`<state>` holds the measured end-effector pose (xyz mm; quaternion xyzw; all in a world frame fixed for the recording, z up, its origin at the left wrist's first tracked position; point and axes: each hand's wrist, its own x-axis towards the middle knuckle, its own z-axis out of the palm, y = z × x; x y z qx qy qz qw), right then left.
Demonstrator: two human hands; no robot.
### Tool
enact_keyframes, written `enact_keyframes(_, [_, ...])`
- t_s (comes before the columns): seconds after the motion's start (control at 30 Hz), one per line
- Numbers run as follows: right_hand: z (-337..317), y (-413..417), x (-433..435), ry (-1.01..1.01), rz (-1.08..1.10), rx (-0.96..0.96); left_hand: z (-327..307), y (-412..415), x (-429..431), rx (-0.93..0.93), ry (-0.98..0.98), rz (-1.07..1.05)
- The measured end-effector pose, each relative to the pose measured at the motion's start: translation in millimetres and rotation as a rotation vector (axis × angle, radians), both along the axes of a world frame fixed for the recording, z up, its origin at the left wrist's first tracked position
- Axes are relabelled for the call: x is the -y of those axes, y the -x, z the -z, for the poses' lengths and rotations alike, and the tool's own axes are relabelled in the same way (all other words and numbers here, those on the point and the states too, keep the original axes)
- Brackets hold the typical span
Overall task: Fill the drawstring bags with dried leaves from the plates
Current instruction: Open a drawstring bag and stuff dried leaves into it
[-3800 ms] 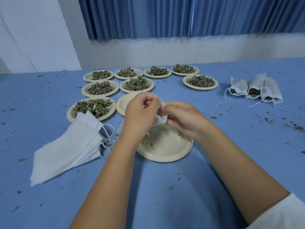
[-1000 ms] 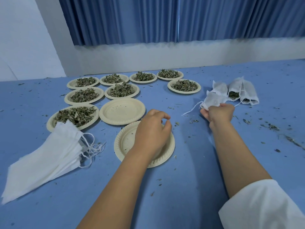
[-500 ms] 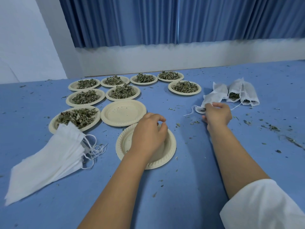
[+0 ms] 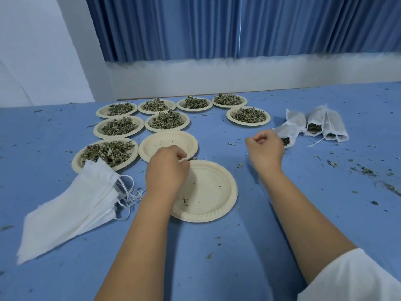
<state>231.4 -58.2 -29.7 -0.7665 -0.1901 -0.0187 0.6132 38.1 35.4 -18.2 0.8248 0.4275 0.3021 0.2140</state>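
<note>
**Head view, looking down on a blue table [image 4: 217,268] strewn with leaf crumbs [image 4: 366,170].**

- **Centre:** the left hand [image 4: 167,170] lies knuckles-up over the upper left rim of the near empty plate [image 4: 212,192], its fingers curled downward. Whether they pinch the rim or merely rest on it cannot be told, since the fingertips are hidden beneath the hand. A few leaf scraps [image 4: 184,200] lie in this plate. Just behind it, at or very near its rim, sits a second empty plate [image 4: 173,142].
- **Right of centre:** the right hand [image 4: 264,151] is held over the table with its fingers curled toward the palm and the thumb against the forefinger. Nothing is seen in its grasp. It is just beside the nearest of four filled bags [image 4: 286,132]. These lie in a cluster at the right of the frame, with dried leaves showing at the mouths of some and loose strings [image 4: 316,142] trailing on the table.
- **Upper centre:** eight plates of dried leaves [image 4: 167,121], four in a back row, three in a middle row, and one at the left beside the second empty plate.
- **Lower left:** a fanned stack of empty bags [image 4: 71,209], flat and white. Its upper corner overlaps the rim of the nearest leaf plate, and its drawstrings [image 4: 130,192] are tangled at its right edge.
- **Lower right:** a white sleeve [image 4: 351,279] on the right arm.
- **Background:** a blue curtain [image 4: 217,29] above a white wall [image 4: 217,72].
</note>
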Motion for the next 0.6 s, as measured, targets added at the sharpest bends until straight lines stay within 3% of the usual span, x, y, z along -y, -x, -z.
enact_keyframes(0.23, [13.7,32.5,-17.9,0.347,-0.376,0.075,0.3,17.6,-13.1,-0.16,0.162,-0.057])
enact_keyframes(0.43, [4.9,35.2,-10.2,0.468,-0.573,0.061,-1.6,22.1,-14.7,-0.306,0.221,-0.071])
enact_keyframes(0.53, [-4.4,31.6,-3.0,0.509,-0.659,0.02,-5.2,22.5,-17.8,-0.224,0.366,-0.044])
enact_keyframes(0.6, [-10.0,27.1,1.5,0.432,-0.684,-0.111,-8.0,24.8,-19.9,-0.042,0.515,-0.005])
